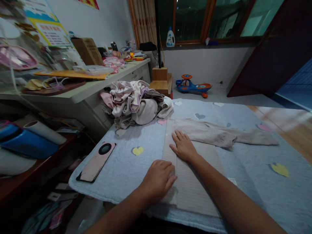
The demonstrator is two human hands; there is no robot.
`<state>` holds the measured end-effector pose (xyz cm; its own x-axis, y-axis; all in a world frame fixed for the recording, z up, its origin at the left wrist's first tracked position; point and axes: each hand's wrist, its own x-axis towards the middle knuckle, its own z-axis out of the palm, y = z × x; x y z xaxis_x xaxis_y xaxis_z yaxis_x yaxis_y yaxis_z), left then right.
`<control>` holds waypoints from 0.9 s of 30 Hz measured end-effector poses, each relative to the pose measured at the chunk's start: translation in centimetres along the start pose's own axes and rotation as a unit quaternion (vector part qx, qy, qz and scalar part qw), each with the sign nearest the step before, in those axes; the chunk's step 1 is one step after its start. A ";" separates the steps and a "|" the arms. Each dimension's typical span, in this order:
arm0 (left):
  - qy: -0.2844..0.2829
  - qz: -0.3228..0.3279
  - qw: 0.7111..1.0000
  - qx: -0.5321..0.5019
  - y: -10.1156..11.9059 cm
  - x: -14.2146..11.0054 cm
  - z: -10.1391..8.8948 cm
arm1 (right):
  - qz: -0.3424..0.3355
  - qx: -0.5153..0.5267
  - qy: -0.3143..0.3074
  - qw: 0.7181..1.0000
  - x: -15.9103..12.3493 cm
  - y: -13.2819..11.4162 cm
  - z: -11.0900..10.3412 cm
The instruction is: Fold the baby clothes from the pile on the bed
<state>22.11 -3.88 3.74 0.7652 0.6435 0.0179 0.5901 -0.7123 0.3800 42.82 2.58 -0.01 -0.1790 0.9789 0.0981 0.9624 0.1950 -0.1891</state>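
Two bare hands press flat on a beige ribbed baby sleepsuit [195,191] spread across a quilted pale-blue blanket [117,156] dotted with cloth hearts [137,150]. The left hand [158,180] rests on the garment's left side, the right hand [183,146] further up on its body. Neither grip is clenched: both are released, palms down and fingers spread, grasping nothing.

The sleepsuit lies by the blanket's near edge, about midway across, its body apparently folded into a narrow panel with a lengthwise crease running below the right hand. One long limb [243,136] reaches out unfolded toward the right edge. Toward the far left corner, a heap of crumpled baby clothes [134,105] sits bunched together, with no folded piece visible among it.

A smartphone in a pink case [97,162] lies camera side up along the left edge. A white desk [73,92] with drawers runs alongside, and a blue ride-on toy car [193,85] sits beyond the far edge.

The hands cover part of the fabric, so the number of layers beneath them cannot be told, nor whether a second limb is tucked underneath. The blanket's near edge drops partly out of view at the bottom of the frame.
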 end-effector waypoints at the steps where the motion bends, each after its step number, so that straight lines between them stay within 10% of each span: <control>1: 0.020 -0.001 1.000 -0.002 -0.5 1.2 -0.5 | 0.000 0.001 0.003 1.000 -0.1 0.0 0.1; 5: 0.135 -0.003 0.990 0.028 -3.8 8.1 -0.7 | 0.001 0.024 0.026 0.999 -0.2 0.3 0.4; 12: 0.097 -0.051 0.987 0.119 -9.3 19.8 0.8 | 0.046 0.034 0.073 0.996 0.3 0.8 1.1; 27: 0.065 -0.066 0.989 0.113 -8.3 20.4 1.7 | 0.225 -0.040 0.061 0.972 -0.2 5.8 0.0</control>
<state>33.24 14.64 -0.66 0.6464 0.7557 0.1054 0.7370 -0.6541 0.1701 48.41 3.47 -1.11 0.2852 0.9484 0.1382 0.9510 -0.2620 -0.1642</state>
